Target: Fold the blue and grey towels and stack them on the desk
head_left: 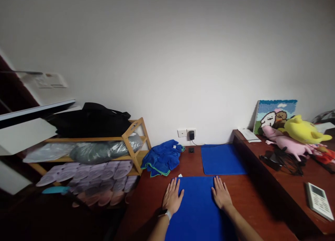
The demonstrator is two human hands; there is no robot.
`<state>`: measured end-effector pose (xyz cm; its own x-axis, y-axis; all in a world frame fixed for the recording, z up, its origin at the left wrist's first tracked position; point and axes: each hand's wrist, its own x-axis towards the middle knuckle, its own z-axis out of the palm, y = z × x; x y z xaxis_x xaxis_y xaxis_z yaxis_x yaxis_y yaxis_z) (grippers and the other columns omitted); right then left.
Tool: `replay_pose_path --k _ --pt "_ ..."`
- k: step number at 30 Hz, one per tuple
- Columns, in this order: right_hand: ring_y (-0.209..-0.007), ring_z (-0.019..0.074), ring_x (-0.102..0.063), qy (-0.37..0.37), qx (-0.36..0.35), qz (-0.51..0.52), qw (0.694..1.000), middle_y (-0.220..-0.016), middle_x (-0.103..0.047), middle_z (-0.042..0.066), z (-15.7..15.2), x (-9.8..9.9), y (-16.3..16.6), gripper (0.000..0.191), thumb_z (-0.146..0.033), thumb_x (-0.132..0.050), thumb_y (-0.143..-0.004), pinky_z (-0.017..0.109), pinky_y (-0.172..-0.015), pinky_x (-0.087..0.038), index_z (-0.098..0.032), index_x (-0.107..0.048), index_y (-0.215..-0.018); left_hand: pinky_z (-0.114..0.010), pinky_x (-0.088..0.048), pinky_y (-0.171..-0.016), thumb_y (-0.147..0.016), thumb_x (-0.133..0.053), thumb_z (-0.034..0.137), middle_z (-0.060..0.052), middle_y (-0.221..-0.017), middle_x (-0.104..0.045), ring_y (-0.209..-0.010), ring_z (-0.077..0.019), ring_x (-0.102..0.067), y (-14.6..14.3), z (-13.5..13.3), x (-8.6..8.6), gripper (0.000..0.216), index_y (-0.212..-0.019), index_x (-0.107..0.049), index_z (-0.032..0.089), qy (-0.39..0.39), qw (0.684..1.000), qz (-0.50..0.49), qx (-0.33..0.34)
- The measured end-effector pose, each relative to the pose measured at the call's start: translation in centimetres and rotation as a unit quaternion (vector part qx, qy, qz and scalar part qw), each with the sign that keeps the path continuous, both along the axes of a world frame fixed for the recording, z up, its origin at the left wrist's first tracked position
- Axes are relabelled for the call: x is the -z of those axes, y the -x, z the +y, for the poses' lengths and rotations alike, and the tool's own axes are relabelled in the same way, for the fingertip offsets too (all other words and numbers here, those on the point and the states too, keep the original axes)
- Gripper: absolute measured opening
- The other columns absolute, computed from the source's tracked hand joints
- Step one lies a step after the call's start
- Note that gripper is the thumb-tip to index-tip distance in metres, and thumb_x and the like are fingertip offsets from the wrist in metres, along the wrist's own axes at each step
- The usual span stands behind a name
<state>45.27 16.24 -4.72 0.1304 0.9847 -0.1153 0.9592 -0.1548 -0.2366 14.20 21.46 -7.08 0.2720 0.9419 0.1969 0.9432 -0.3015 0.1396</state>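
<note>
A flat blue towel (197,208) lies spread on the reddish wooden surface (146,202) right in front of me. My left hand (172,196) rests palm down on its left edge, fingers stretched out, with a watch at the wrist. My right hand (221,193) lies flat on its right edge, fingers apart. Neither hand holds anything. A second blue towel (222,159) lies flat just beyond, near the wall. A crumpled pile of blue towels (162,157) with green trim sits to the left of it.
A wooden rack (132,143) at left holds a black bag (90,119), wrapped bundles and rows of slippers. A wall socket with a plugged charger (192,134) is behind. A raised ledge at right carries plush toys (295,136), a picture, cables and a remote (319,200).
</note>
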Motion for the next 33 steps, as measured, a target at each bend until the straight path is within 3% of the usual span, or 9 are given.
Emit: replay_pose_path --k 3,11,14,18,22,27,33 --pt "-0.157 0.0189 -0.006 -0.035 -0.003 0.008 0.999 -0.17 -0.008 0.003 -1.7 0.4 0.1 0.072 -0.051 -0.013 -0.102 0.039 -0.129 -0.004 -0.011 -0.017 -0.162 -0.049 -0.026 -0.125 -0.103 -0.029 0.055 -0.008 -0.168 -0.028 -0.155 -0.0262 -0.025 -0.1 0.0 -0.1 0.066 -0.161 -0.029 0.022 0.001 1.0 0.003 -0.004" --pt "-0.157 0.0184 -0.007 -0.023 -0.012 0.032 0.999 -0.169 -0.01 0.001 -3.7 0.7 0.4 0.073 -0.054 -0.013 -0.102 0.04 -0.129 -0.006 -0.013 -0.015 -0.162 -0.048 -0.022 -0.127 -0.104 -0.029 0.05 -0.009 -0.166 -0.03 -0.155 -0.0248 -0.026 -0.6 -0.1 -2.0 0.064 -0.159 -0.033 0.019 0.017 1.0 0.022 0.008" --pt "-0.157 0.0179 -0.006 -0.017 -0.016 0.031 0.999 -0.169 -0.008 0.001 -3.6 0.1 0.5 0.074 -0.053 -0.011 -0.101 0.039 -0.129 -0.005 -0.012 -0.014 -0.162 -0.048 -0.021 -0.128 -0.106 -0.025 0.044 -0.006 -0.168 -0.028 -0.155 -0.0237 -0.025 -4.0 -1.7 -2.8 0.06 -0.162 -0.025 0.021 -0.02 0.998 0.007 0.061" --pt "-0.157 0.0186 -0.003 -0.006 -0.02 0.024 0.999 -0.169 -0.007 0.002 -3.8 -0.5 0.5 0.072 -0.051 -0.013 -0.101 0.039 -0.129 -0.004 -0.011 -0.015 -0.162 -0.046 -0.024 -0.128 -0.107 -0.024 0.046 -0.001 -0.169 -0.021 -0.156 -0.022 -0.022 -11.7 -5.2 -2.6 0.059 -0.163 -0.016 0.028 -0.007 0.982 -0.02 0.188" --pt "-0.157 0.0193 -0.002 0.001 -0.024 0.017 1.0 -0.169 -0.006 0.001 -3.7 -0.6 0.5 0.071 -0.05 -0.012 -0.102 0.04 -0.129 -0.004 -0.014 -0.017 -0.162 -0.05 -0.025 -0.127 -0.107 -0.02 0.048 -0.002 -0.168 -0.026 -0.155 -0.0234 -0.024 -15.6 -7.0 -1.1 0.059 -0.162 -0.017 0.029 0.039 0.982 -0.038 0.181" --pt "-0.157 0.0205 -0.002 -0.007 -0.011 0.01 1.0 -0.169 -0.007 0.002 -3.1 -0.1 0.5 0.072 -0.051 -0.013 -0.101 0.041 -0.129 -0.003 -0.013 -0.015 -0.162 -0.052 -0.024 -0.127 -0.106 -0.023 0.049 -0.002 -0.168 -0.025 -0.156 -0.0246 -0.022 -13.5 -5.4 -0.6 0.059 -0.162 -0.015 0.031 0.028 0.982 -0.033 0.186" --pt "-0.158 0.0205 -0.003 -0.017 -0.007 0.02 1.0 -0.17 -0.009 0.002 -2.8 0.4 0.5 0.073 -0.052 -0.014 -0.101 0.041 -0.129 -0.004 -0.012 -0.016 -0.162 -0.05 -0.023 -0.128 -0.106 -0.022 0.054 -0.002 -0.169 -0.023 -0.156 -0.0232 -0.022 -7.0 -3.7 -1.1 0.062 -0.162 -0.019 0.029 0.04 0.994 -0.014 0.104"
